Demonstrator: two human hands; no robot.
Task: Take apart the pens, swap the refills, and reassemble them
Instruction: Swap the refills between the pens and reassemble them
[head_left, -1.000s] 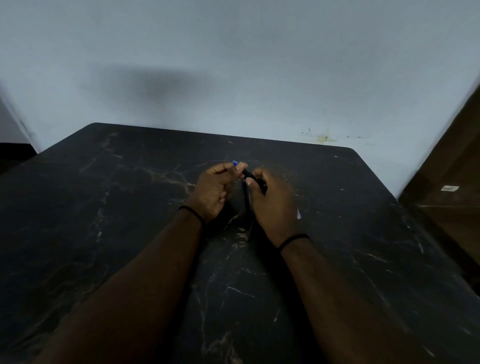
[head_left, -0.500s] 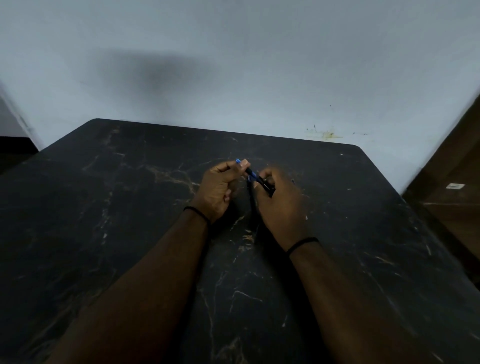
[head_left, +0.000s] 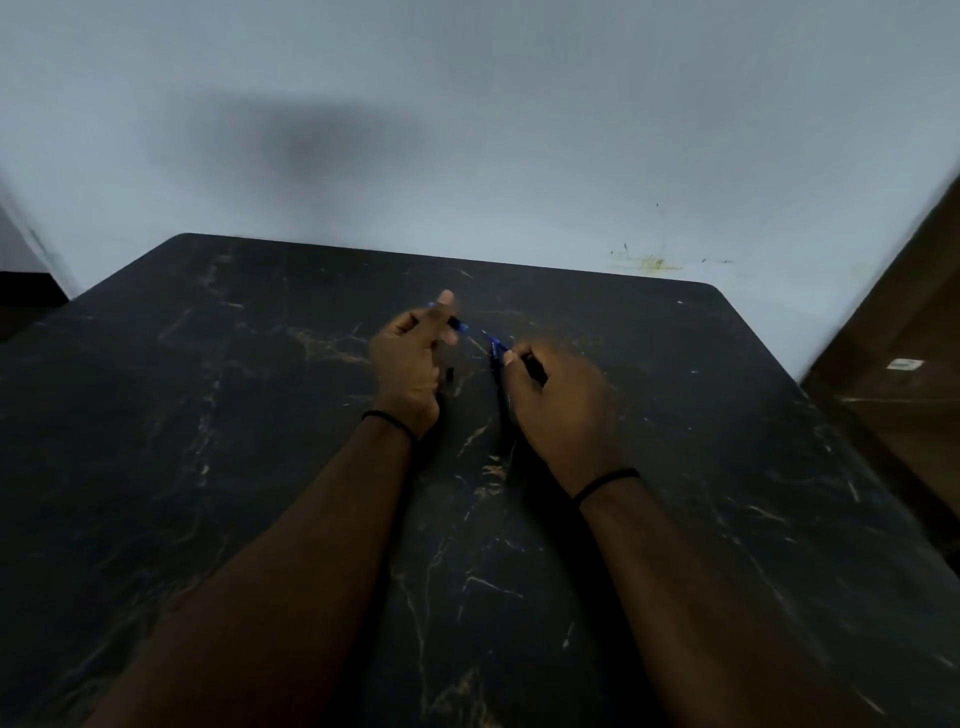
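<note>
I see both hands raised just above the dark, marble-veined counter (head_left: 208, 467), near its far middle, with a gap between them.

My left hand (head_left: 408, 364) has its fingers curled, and its grip pinches a short dark pen piece (head_left: 456, 323) with blue at its end; the thumb points up and the piece sticks out to the right past the fingers. A speck of blue also shows on the other side of the thumb, so the piece seems to run across under it.

My right hand (head_left: 558, 405) is also curled. Its grip holds the other pen part (head_left: 497, 349), dark with a thin blue tip that points up and left toward the left hand. The two parts are near each other but apart; bare counter shows between the blue ends. A dark slender shape runs down from the right hand's fingers along its inner edge; it is blurred and dim, and I cannot tell whether it is a second pen or shadow.

Each wrist wears a thin black band (head_left: 387, 418). Both forearms come in from the near edge of the view.

Behind the counter stands a pale wall (head_left: 467, 130) with a yellowish stain low on the right. At the right edge there is brown wooden furniture (head_left: 904, 332) with a small white label.
</note>
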